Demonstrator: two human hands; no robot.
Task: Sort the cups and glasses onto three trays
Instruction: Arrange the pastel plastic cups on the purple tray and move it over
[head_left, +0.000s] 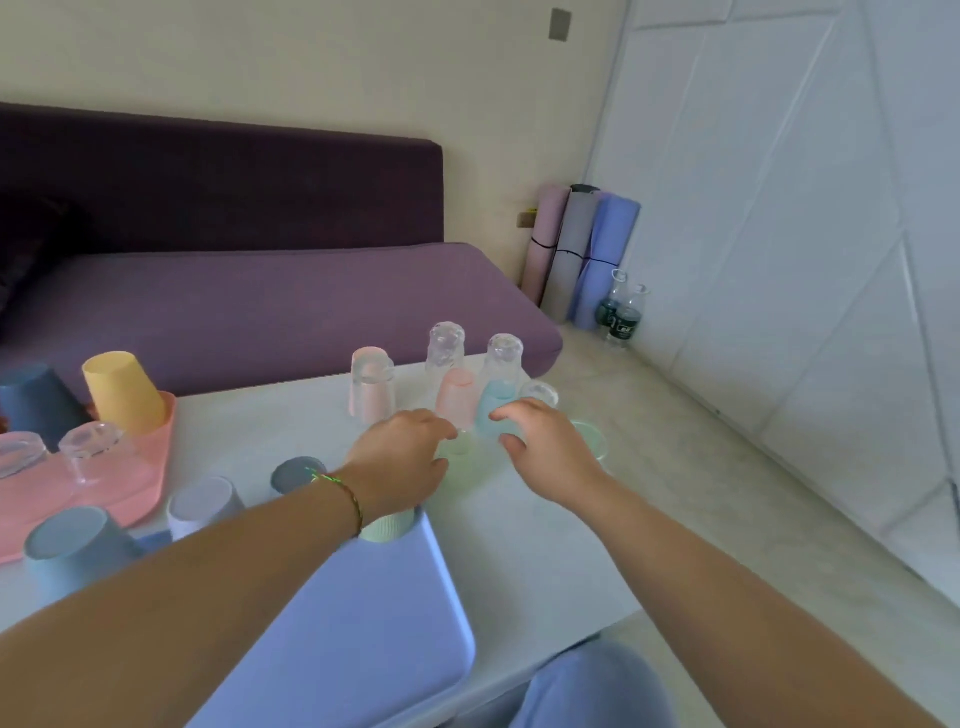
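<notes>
Head view: two hands (402, 457) (545, 449) (three trays (130, 493) (363, 597) (592, 441))

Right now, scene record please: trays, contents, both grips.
pink tray: left; yellow cup and two glasses on it, upside down
blue tray: nearest, under left forearm; ribbed cup at its far corner
green tray: far right, under both grips
left grip: over green tray's near edge, fingers fairly straight
right grip: fingers curled beside light blue cup; hold unclear
table: grey cup loose between trays
</notes>
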